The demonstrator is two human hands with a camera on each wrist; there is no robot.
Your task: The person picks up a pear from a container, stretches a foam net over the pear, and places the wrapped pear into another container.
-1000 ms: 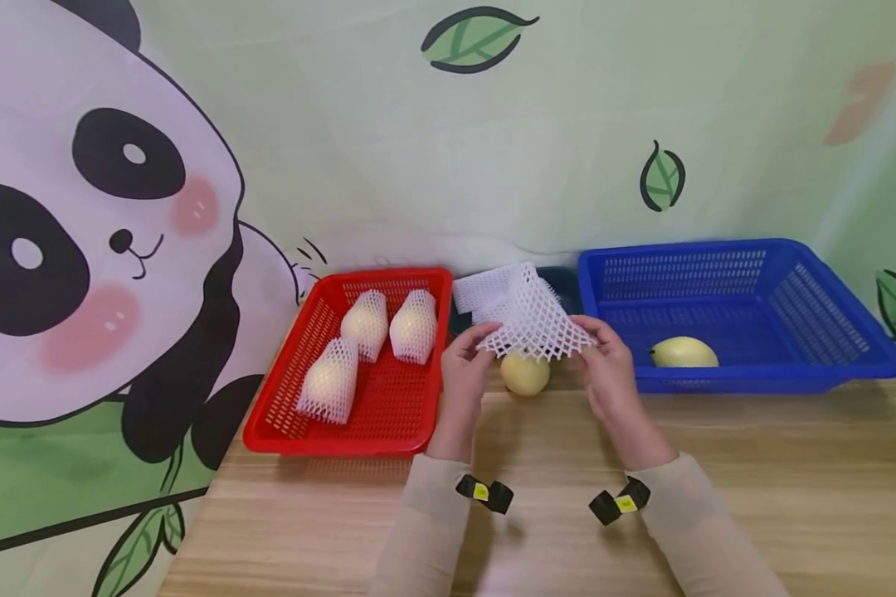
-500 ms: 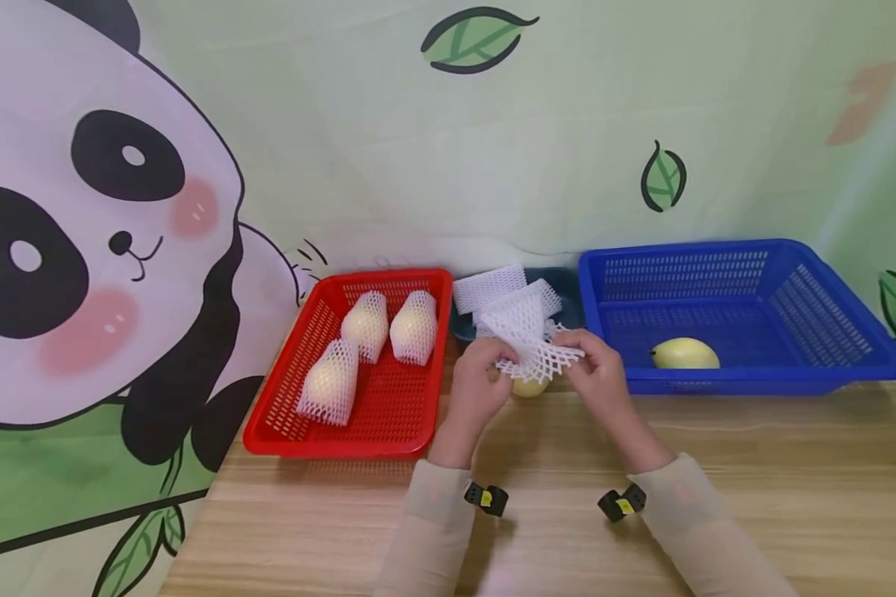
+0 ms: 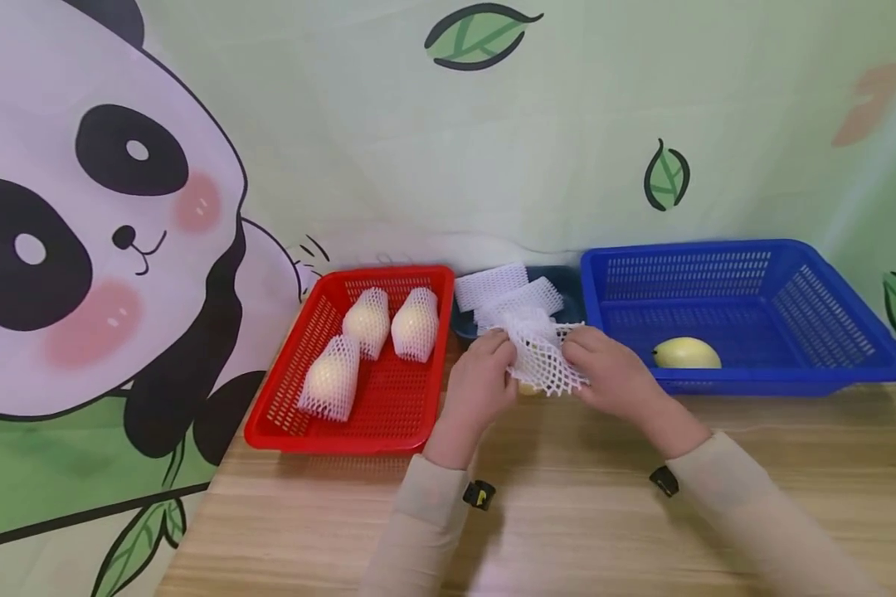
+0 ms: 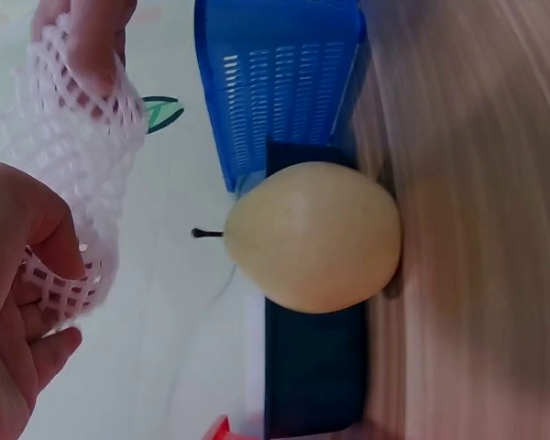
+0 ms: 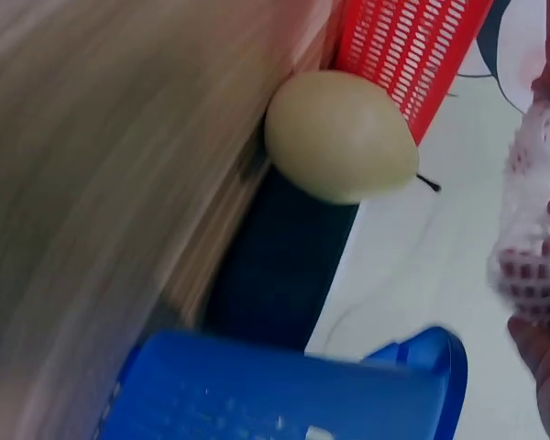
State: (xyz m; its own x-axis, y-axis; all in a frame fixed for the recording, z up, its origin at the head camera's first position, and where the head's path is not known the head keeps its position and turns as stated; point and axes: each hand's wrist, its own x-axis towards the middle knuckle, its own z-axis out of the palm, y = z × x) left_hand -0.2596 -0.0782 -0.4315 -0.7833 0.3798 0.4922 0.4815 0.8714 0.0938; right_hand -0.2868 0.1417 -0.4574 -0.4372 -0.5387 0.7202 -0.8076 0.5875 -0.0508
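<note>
Between my two hands is a white foam net sleeve, bunched up and held above a pale yellow pear. My left hand pinches one side of the net, thumb inside its mouth in the left wrist view. The opposite side is gripped by my right hand, its fingers curled into the mesh. In both wrist views the pear stands upright on the wooden table with its dark stem up, apart from the net. From the head view the net and hands hide most of it.
On the left, a red basket holds 3 pears in foam nets. A dark teal tray with more flat foam nets stands behind my hands. To the right, a blue basket holds one bare pear.
Both hands have drawn closer together and gathered the net, which was spread wide a second ago. It now hangs lower and covers more of the pear in the head view.
</note>
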